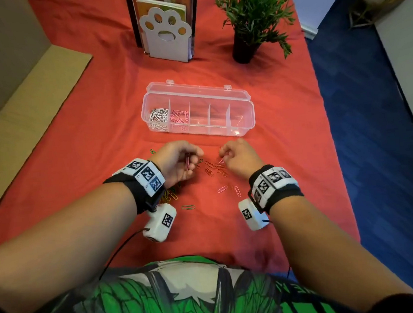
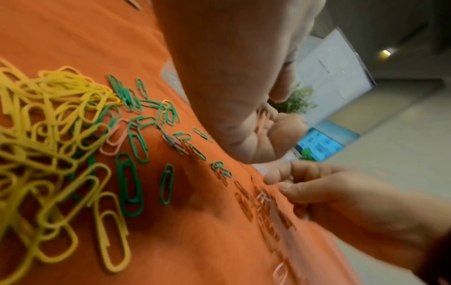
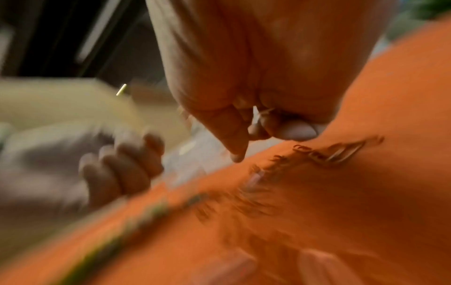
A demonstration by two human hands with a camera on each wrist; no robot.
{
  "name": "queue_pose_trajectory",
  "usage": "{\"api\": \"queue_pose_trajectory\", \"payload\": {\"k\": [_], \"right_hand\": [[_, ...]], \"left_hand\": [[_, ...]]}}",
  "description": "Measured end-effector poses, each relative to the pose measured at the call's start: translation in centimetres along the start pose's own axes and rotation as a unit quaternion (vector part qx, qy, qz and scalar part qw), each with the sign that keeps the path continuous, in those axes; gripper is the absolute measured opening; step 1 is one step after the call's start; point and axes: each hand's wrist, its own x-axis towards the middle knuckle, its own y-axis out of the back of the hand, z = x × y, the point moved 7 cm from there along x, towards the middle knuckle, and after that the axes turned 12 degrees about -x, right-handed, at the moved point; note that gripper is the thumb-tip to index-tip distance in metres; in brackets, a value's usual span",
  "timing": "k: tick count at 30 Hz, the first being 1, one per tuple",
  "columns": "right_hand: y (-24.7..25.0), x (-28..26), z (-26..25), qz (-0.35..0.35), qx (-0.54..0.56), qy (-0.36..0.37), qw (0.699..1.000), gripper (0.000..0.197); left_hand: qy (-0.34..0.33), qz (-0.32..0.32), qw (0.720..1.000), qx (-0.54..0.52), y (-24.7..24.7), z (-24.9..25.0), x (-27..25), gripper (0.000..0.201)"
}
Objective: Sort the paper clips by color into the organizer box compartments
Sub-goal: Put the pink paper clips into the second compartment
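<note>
Currently Gathering Pink Clips for the Second Compartment

Presently the left hand [image 1: 177, 163] has its fingers curled round a small bundle of pink paper clips [image 1: 188, 162], and the right hand [image 1: 239, 160] pinches one more pink clip [image 1: 221, 160] at its fingertips, just above the red-clothed worktop [image 1: 90, 139].

Recommended procedure: lift each clip clear of the dark red clips [image 1: 211, 170] lying between the hands, since loops can interlock. Check colour before release; pink and red read alike against the cloth.

The clear plastic organizer box [image 1: 246, 120] stands open beyond the hands. Its leftmost compartment holds white clips [image 1: 158, 117], the next holds pink, and one pale clip lies at the far right. Yellow clips [image 2: 48, 135] and green clips [image 2: 136, 138] remain heaped beneath the left wrist, unsorted.
</note>
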Motion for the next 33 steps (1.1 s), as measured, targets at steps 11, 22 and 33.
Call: {"api": "queue_pose_trajectory", "payload": {"k": [11, 22, 33], "right_hand": [[-0.9, -1.5, -1.4, 0.061, -0.243, 0.068, 0.966, 0.019], [-0.1, -4.4, 4.5, -0.04, 0.411, -0.149, 0.898, 0.022], [-2.1, -7.4, 6.2, -0.056, 0.256, -0.179, 0.948, 0.015]], "left_hand": [[-0.242, -0.019, 0.719, 0.651, -4.5, -2.5, -0.1, 0.02], [-0.257, -0.048, 0.615, 0.744, -6.0, -4.9, 0.5, 0.022], [-0.023, -0.027, 0.966, 0.257, -3.1, -3.7, -0.3, 0.008]]}}
